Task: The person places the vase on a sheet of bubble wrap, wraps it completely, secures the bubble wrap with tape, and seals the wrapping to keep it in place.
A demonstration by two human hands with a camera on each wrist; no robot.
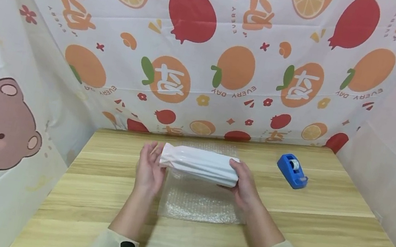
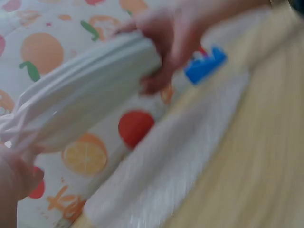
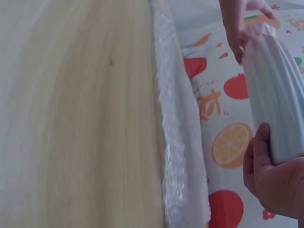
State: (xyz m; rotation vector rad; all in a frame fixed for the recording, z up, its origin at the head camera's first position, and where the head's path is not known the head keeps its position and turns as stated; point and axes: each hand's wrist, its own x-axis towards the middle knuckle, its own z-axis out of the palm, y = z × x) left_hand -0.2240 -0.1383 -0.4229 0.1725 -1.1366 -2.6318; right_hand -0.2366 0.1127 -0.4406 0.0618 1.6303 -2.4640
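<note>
A long white fluted vase (image 1: 199,163) is held lying sideways above the bubble wrap (image 1: 204,204). Its body has pleated ridges, and its narrower mouth end is creased and pinkish. My right hand (image 1: 247,187) grips the wide base end, thumb on top; in the right wrist view the fingers of the right hand (image 3: 280,183) curl round that base. At the mouth end is my left hand (image 1: 151,170), its fingers loosely spread beside the rim. The left wrist view shows only part of the left hand (image 2: 16,173), close to the creased mouth; whether it bears any weight cannot be told.
The bubble wrap lies flat on the wooden table (image 1: 101,194). Off to the right stands a blue tape dispenser (image 1: 293,171) with a roll in it. A fruit-printed curtain (image 1: 205,77) hangs along the table's back edge.
</note>
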